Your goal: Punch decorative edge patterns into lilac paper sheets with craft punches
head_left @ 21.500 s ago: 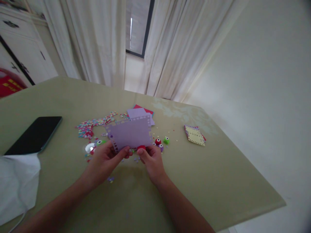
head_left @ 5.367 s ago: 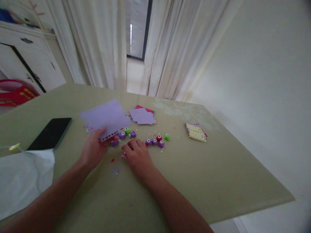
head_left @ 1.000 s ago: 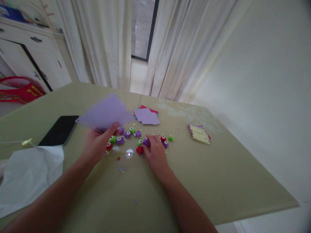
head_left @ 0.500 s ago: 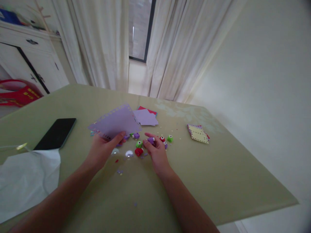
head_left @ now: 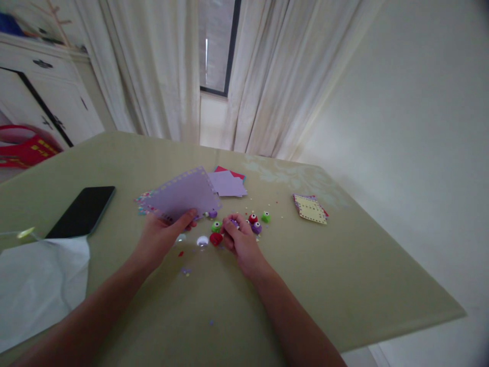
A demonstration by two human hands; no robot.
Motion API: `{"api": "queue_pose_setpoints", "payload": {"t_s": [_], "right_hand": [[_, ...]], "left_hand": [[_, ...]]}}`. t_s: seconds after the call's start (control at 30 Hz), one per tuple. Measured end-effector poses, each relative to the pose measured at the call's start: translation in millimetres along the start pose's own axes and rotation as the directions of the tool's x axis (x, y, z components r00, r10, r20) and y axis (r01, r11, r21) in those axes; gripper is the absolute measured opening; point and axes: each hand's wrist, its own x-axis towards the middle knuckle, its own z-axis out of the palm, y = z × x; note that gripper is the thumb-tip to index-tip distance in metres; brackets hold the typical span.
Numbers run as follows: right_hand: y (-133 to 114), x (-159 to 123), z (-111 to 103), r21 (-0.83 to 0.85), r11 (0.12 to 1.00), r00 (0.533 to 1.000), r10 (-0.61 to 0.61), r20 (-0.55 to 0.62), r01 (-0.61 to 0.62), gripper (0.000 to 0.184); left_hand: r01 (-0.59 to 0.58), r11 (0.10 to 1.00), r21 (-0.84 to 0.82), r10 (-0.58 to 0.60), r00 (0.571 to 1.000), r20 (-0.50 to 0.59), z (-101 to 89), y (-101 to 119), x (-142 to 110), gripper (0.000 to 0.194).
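My left hand [head_left: 164, 238] is closed on a purple paper sheet [head_left: 185, 191], which is tilted up and has small notches cut along its edges. To its right, my right hand [head_left: 241, 242] has its fingers curled round a small purple paper punch [head_left: 234, 223], mostly covered by the fingers. Beside that hand lie a green punch [head_left: 216, 227] and a red punch [head_left: 216, 239] on one side. A second red punch [head_left: 252, 218], a purple punch [head_left: 256, 228] and another green punch [head_left: 266, 217] lie on the other; several have an eye-like spot.
Behind is a stack of purple and red paper [head_left: 228, 183]. Small punched cards [head_left: 311, 209] lie at the right. A black phone [head_left: 82, 211] and a white sheet [head_left: 42, 285] are at the left. Clear domes [head_left: 202, 241] and paper bits [head_left: 186, 271] lie in front.
My right fingers have closed further round the purple punch, now largely hidden. My left hand still holds the purple sheet in about the same place. The view has shifted slightly.
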Motion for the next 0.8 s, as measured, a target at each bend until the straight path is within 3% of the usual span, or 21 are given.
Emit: {"api": "queue_pose_setpoints", "payload": {"t_s": [0.33,0.6,0.8], "right_hand": [[-3.3,-0.2,3.6,0.156,0.987,0.999,-0.043,-0.006,0.044,0.049],[-9.6,-3.9,-0.2,-0.153,0.972,0.983,-0.171,0.065,0.179,0.043],[-10.7,-6.2,1.8,-0.187,0.955,0.969,-0.21,0.128,0.232,0.058]], "left_hand": [[-0.001,0.999,0.039,0.0,0.999,0.035,1.5,-8.7,-1.7,0.029],[-0.019,0.999,0.042,0.017,0.999,0.048,1.0,-13.3,-0.8,0.029],[-0.026,0.999,0.048,0.02,0.993,0.116,4.4,-2.4,-5.9,0.028]]}}
